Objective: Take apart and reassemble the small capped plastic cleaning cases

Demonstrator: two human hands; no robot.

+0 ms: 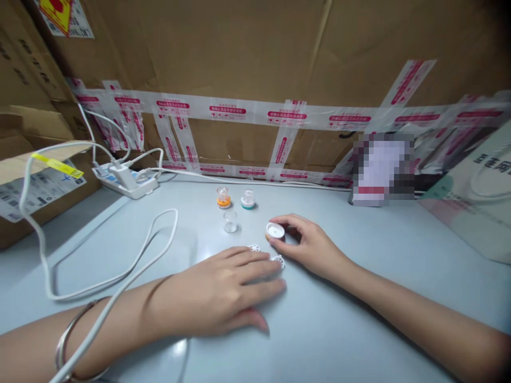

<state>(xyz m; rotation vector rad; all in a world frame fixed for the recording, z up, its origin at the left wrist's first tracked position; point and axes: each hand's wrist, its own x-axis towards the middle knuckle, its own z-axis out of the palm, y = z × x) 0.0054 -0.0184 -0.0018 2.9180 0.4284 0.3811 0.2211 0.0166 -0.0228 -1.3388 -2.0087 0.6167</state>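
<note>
My right hand [305,242] pinches a small round white cap [275,231] between thumb and fingers, its hollow side facing up, with a bit of orange at its lower edge. My left hand [239,287] lies palm down with its fingers spread. At its fingertips are two small white spoked discs, one [254,248] above the fingers and one [278,260] partly covered by them. Farther back stand a clear cup [230,222], a clear piece with an orange base [223,198] and another with a white and teal base [248,200].
White cables [175,229] loop over the left side and across my left forearm. A power strip [131,183] sits at the back left by an open carton [48,186]. Large taped cartons [239,53] line the back. A blurred phone-like object [379,165] and a bag [479,191] stand right.
</note>
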